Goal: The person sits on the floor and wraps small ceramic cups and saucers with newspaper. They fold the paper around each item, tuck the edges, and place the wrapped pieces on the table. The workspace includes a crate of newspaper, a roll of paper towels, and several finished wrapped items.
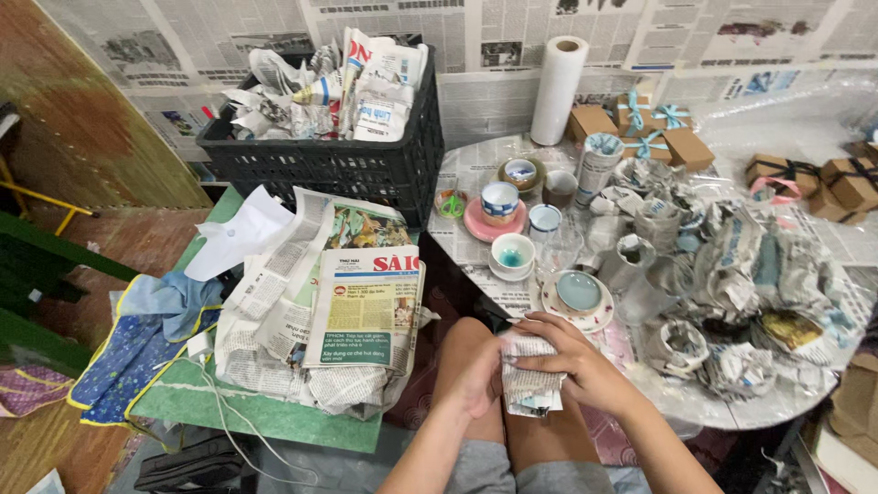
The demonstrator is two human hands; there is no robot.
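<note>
A stack of newspapers lies on a green board at the left, with a black crate of crumpled paper behind it. Over the person's knees, the left hand is curled, fingers closed against the left side of a newspaper-wrapped bundle. The right hand lies over the bundle's top and right side, fingers bent and pressing the paper down. Both hands grip the bundle between them; what is inside cannot be seen. Just beyond, on the round table, stand cups and a saucer, with wrapped pieces farther right.
</note>
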